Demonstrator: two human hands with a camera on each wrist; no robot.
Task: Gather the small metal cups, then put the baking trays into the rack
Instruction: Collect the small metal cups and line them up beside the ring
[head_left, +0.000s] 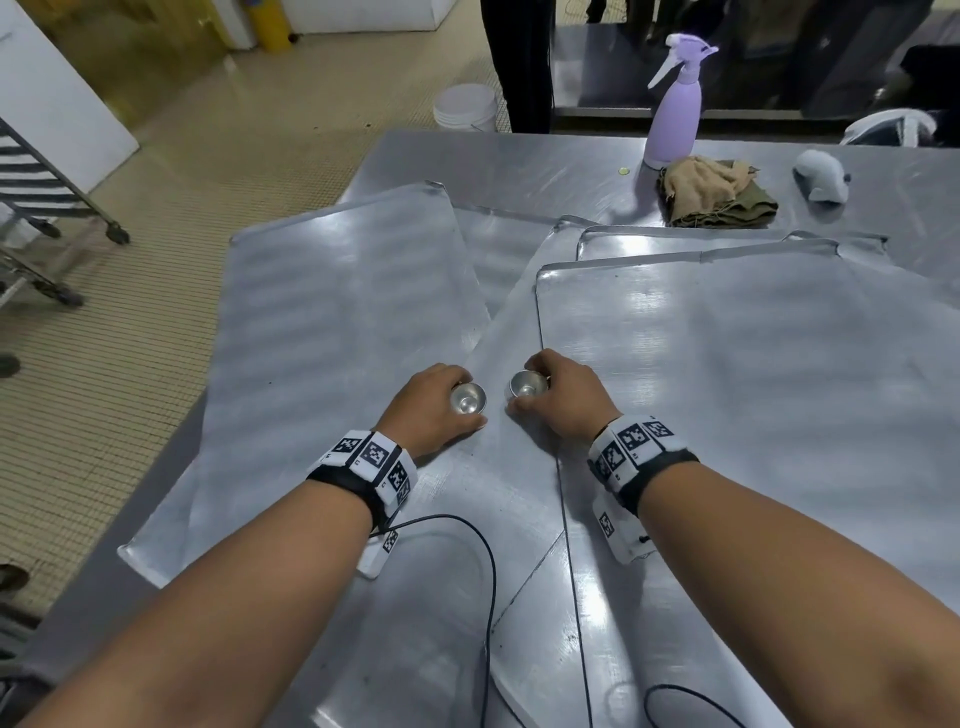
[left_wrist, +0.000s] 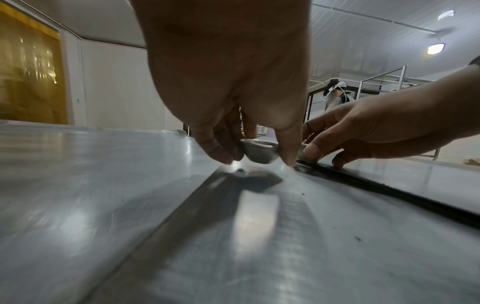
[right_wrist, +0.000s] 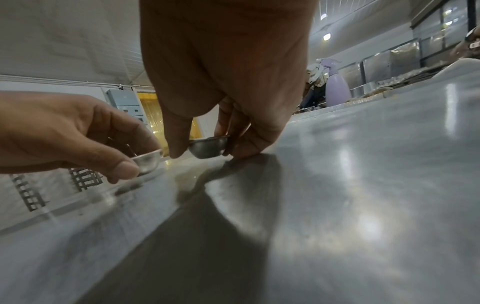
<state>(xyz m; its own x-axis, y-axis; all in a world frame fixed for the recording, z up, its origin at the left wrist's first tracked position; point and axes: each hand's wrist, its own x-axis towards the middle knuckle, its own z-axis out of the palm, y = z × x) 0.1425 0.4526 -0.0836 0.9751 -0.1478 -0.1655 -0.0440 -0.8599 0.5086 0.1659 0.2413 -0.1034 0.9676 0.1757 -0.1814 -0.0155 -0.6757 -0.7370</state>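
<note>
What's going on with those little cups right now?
Left hand grips one cup. Right hand grips the other cup. Trays lie on the table, not racked. Nothing in the way.

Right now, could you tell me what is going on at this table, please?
A person is gathering small metal cups. The left hand pinches one cup and the right hand pinches another cup, held side by side just above the overlapping baking trays on the steel table. The trays still lie there; the rack stands off to the left.
</note>
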